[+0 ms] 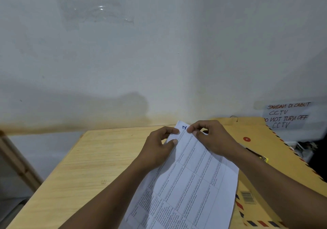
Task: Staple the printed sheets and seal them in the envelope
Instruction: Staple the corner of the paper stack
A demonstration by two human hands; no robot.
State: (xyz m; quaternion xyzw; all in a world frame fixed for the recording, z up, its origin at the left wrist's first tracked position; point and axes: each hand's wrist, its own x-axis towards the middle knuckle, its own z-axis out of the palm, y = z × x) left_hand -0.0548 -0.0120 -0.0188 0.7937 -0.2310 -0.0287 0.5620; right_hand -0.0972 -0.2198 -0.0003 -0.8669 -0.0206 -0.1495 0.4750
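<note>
The printed sheets (191,181), white with a table of small text and a blue mark near the top, lie slanted across the wooden table (85,161). My left hand (159,145) pinches their top left corner. My right hand (210,138) pinches the top edge just right of the blue mark. A large brown envelope (276,150) with a red-and-blue striped border and a red string button lies to the right, partly under the sheets. A black-and-yellow object (260,156), possibly the stapler, shows on the envelope behind my right forearm, mostly hidden.
A white wall stands right behind the table, with a clear plastic sheet (93,4) stuck high up. A handwritten CCTV notice (286,115) hangs at the right. A loose staple (103,182) lies on the table's left part. A wooden frame (16,159) stands at far left.
</note>
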